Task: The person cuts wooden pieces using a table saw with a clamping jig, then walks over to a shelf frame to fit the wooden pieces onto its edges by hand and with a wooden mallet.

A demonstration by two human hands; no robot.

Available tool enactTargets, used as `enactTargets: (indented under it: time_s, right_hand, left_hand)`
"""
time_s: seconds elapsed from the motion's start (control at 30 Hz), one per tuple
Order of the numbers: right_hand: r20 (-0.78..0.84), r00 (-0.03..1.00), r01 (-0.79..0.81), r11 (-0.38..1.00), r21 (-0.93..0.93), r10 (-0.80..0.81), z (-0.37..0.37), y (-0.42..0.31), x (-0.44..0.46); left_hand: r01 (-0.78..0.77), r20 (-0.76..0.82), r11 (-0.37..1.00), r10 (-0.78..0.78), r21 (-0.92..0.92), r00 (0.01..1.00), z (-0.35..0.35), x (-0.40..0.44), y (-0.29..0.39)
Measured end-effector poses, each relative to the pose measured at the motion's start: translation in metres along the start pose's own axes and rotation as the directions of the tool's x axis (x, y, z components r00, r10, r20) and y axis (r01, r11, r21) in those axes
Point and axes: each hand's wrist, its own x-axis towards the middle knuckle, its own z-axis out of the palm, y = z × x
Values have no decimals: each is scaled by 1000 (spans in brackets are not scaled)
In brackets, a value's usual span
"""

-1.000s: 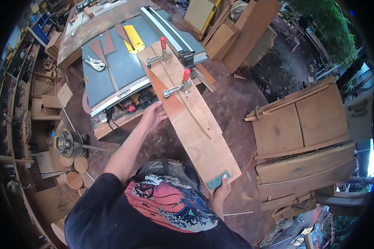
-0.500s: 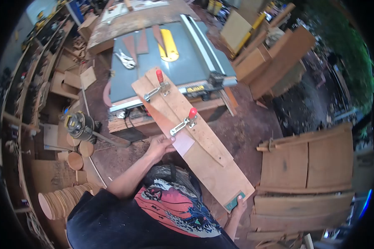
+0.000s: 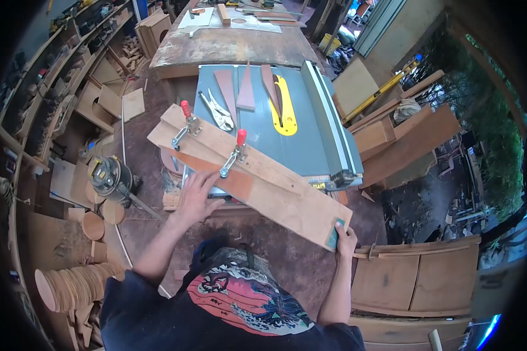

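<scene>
Left hand: fingers spread and loosely bent, fingertips over the near edge of the brown wedge, beside the clamp closer to the body. Thumb apart; no closed grip. Half a second ago it was at the wedge's wide end, pinching near the corner; now it sits further up the edge.

Right hand: closed around the green piece at the board's right end, thumb on top. Same hold as in both earlier views.

Wedge lies on the long board, along its near side, wide end towards the right hand. Near clamp has its tip on the wedge; far clamp reaches to the narrow end. Red handles upright, as before. Whether they are locked: cannot tell.

Main change: board swung round. It ran steeply down towards the body; now it lies flatter, more crosswise. Wedge and clamps have turned with it, so this reads as re-angling the whole assembly, not freeing the wedge.

Board's far side overlaps the front of the grey table in view; contact unclear. On that table: locking pliers, three loose wood pieces, the yellow plate, with a long metal fence to the right. Their arrangement there matches the earlier views.
</scene>
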Motion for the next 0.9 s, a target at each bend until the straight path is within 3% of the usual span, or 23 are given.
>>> enactTargets:
  time_s: [0.03, 0.1, 0.17, 0.2, 0.23, 0.27, 0.33, 0.37, 0.43, 0.47, 0.53, 0.6, 0.7, 0.8, 0.83, 0.9]
  right_hand:
    - [-144, 969, 160, 957, -242, -198, 18, -15, 2]
    - [-249, 739, 310, 644, -699, -626, 67, -59, -15]
    - [-153, 442, 708, 448, -546, -884, 128, -144, -57]
    - [91, 637, 770, 629, -107, -765, 166, -182, -91]
    - [452, 318, 939, 342, -31, -834, 198, -173, -81]
    - [618, 20, 955, 197, 220, -786, 237, -221, -102]
    - [564, -385, 826, -1, 564, -730, 311, -263, -106]
    - [770, -69, 850, 367, 378, -634, 354, -251, -69]
    - [809, 166, 853, 494, 170, -564, 408, -269, -14]
    - [711, 64, 941, 279, 191, -701, 419, -296, 1]
    - [891, 29, 955, 275, 108, -453, 437, -359, -68]
    - [639, -513, 802, -53, 596, -573, 483, -347, -80]
    - [873, -218, 974, -44, 221, -435, 537, -348, -40]
    - [743, -144, 929, 168, 329, -654, 519, -370, -40]
    - [755, -124, 891, 262, 370, -644, 498, -369, -56]
    - [722, -215, 870, 207, 448, -657, 435, -371, -89]
  left_hand:
    - [-69, 31, 995, 67, 70, 997, 0, 16, -22]
    - [-93, 35, 988, 90, 120, 995, 8, 34, -60]
    - [-132, 89, 966, 114, 223, 989, 10, 54, -87]
    - [-138, 95, 968, 121, 209, 988, 8, 58, -95]
    - [-150, 111, 970, 131, 192, 985, 2, 61, -94]
    - [-164, 128, 971, 143, 173, 981, 0, 62, -94]
    - [-157, 87, 977, 146, 147, 986, 9, 63, -103]
    - [-137, 80, 976, 125, 169, 989, 13, 64, -104]
    - [-118, 83, 976, 104, 183, 991, 6, 67, -98]
    - [-109, 101, 979, 92, 171, 991, 5, 62, -100]
    - [-89, 79, 984, 77, 155, 994, 11, 69, -104]
    - [-80, 65, 983, 70, 164, 995, 6, 70, -100]
    - [-129, 75, 965, 114, 230, 991, 7, 77, -105]
    - [-73, 131, 972, 45, 223, 990, 8, 78, -109]
    - [-68, 88, 981, 53, 183, 995, 15, 76, -113]
    - [-129, 64, 965, 117, 229, 991, 8, 61, -119]
